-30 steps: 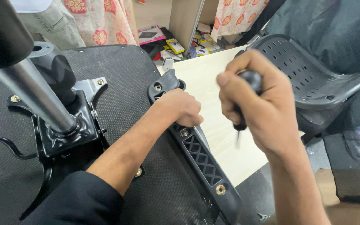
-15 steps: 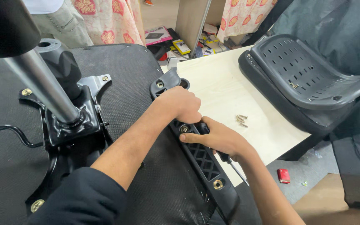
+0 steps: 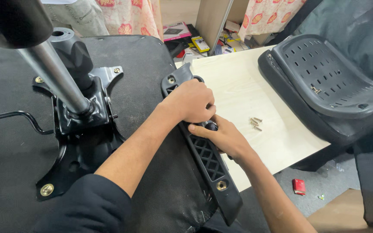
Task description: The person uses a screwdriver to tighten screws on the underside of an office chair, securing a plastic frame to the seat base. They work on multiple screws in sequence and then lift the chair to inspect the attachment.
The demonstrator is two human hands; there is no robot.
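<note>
Work surface was a pale wooden tabletop, with an upturned chair seat lying across its left side, black fabric underside facing up. A black metal mechanism plate was bolted to the seat, and a chrome gas cylinder rose from it toward the camera. A few loose screws lay on the bare wood. A black perforated plastic chair shell sat at the table's right end. Room behind: floral curtains, a wooden post, small boxes and clutter on the floor. A small red object lay on the grey floor below the table edge.

The black plastic armrest bracket lay along the seat's right edge, against the table. Left hand was pressed down on the bracket's upper part, fingers curled over it. Right hand was closed around the dark screwdriver handle, just under the left hand; the tip was hidden, probably at the bracket.

Versus one second before: the right hand had been raised above the table with the screwdriver held clear; it had since come down to the bracket. Left hand had stayed put.
</note>
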